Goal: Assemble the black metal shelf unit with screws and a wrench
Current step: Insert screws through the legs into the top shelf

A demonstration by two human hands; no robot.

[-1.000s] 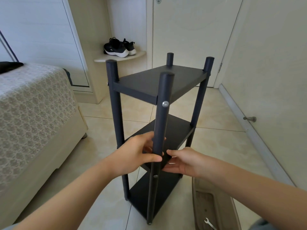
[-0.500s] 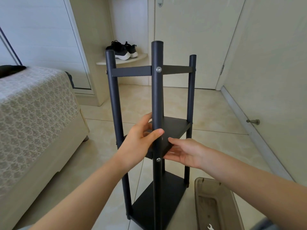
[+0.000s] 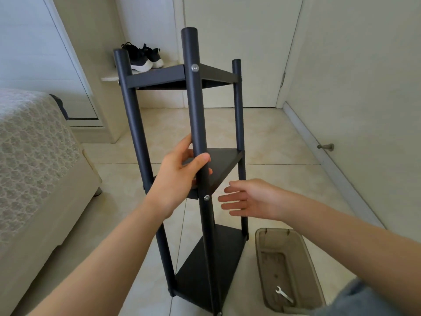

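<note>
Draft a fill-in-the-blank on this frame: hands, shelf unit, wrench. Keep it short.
1. The left hand grips the front post of the shelf unit; the right hand holds ____.
2. The shelf unit has ____ shelves.
3. The wrench lies in a tray to the ____ of the shelf unit.
4. The shoes behind are black with ____ soles.
Missing words: nothing; three; right; white.

Left hand (image 3: 180, 176) grips the near post (image 3: 197, 115) of the black shelf unit (image 3: 182, 77), standing upright on the tiled floor (image 3: 273, 137). Right hand (image 3: 246, 198) hovers flat beside it, off the frame. Wrench (image 3: 283, 294) lies in the tray (image 3: 305, 252).
</note>
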